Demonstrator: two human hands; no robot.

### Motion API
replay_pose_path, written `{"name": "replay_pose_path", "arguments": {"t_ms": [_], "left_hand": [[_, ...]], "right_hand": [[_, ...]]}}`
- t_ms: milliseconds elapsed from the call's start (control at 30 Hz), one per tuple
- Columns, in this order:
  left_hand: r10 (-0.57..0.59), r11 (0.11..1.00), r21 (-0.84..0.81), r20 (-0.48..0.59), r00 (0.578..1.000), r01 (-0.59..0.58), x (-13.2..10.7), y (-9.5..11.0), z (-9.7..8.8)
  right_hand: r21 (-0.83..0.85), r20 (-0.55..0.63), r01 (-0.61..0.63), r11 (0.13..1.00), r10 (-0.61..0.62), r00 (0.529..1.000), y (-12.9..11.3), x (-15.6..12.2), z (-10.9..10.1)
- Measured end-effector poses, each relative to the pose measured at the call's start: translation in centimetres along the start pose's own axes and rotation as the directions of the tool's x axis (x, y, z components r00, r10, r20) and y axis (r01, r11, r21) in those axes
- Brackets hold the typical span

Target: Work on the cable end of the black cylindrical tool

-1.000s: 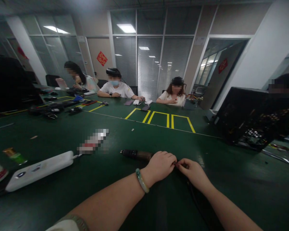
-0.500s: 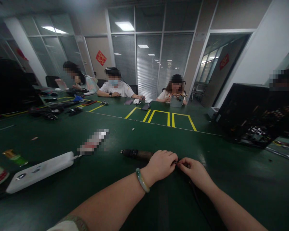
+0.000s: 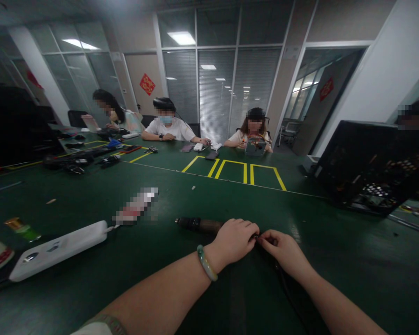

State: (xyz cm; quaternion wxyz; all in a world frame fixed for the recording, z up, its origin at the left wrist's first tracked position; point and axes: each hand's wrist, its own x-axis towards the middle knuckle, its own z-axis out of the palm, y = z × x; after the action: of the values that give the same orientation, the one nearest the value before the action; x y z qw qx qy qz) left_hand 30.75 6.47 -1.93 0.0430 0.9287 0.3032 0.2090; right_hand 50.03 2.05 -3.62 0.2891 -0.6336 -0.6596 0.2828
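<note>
My left hand (image 3: pixel 234 241), with a green bangle on the wrist, is curled closed over the end of a dark rod-shaped tool (image 3: pixel 199 224) that lies on the green table (image 3: pixel 181 195). My right hand (image 3: pixel 282 249) pinches a small dark part right against my left fingertips; what that part is I cannot make out. A black cable (image 3: pixel 282 288) trails back from the hands along my right forearm.
A white power strip (image 3: pixel 57 249) lies at the left, with a small green-and-gold item (image 3: pixel 21 228) beyond it. A black open computer case (image 3: pixel 366 167) stands at the right. Three people sit at the far side behind yellow floor-tape boxes (image 3: pixel 233 170). Dark gear (image 3: pixel 77 163) clutters the far left.
My hands have stayed together at the same spot. The person at the far middle has raised a grey object in front of them.
</note>
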Motion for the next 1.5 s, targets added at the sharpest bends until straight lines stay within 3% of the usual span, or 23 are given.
{"name": "replay_pose_path", "arguments": {"t_ms": [600, 867, 1167, 1500], "left_hand": [[0.026, 0.999, 0.047, -0.001, 1.000, -0.026, 0.0, 0.1, 0.0], [-0.097, 0.986, 0.142, 0.045, 0.994, 0.090, -0.5, 0.4, -0.8], [-0.117, 0.970, 0.214, 0.016, 0.993, 0.111, -1.1, 1.7, -0.5], [-0.081, 0.971, 0.224, -0.021, 0.996, 0.084, -4.3, 4.3, -0.9]], "right_hand": [[-0.008, -0.020, 0.019, 1.000, -0.019, 1.000, 0.1, -0.1, 0.2], [0.007, -0.034, 0.005, 1.000, -0.005, 0.999, 0.3, -0.6, 0.3], [-0.022, -0.099, 0.027, 0.999, -0.029, 0.995, 0.1, -1.0, 0.5], [-0.008, -0.184, 0.043, 0.999, -0.043, 0.982, -0.5, -5.3, 2.1]]}}
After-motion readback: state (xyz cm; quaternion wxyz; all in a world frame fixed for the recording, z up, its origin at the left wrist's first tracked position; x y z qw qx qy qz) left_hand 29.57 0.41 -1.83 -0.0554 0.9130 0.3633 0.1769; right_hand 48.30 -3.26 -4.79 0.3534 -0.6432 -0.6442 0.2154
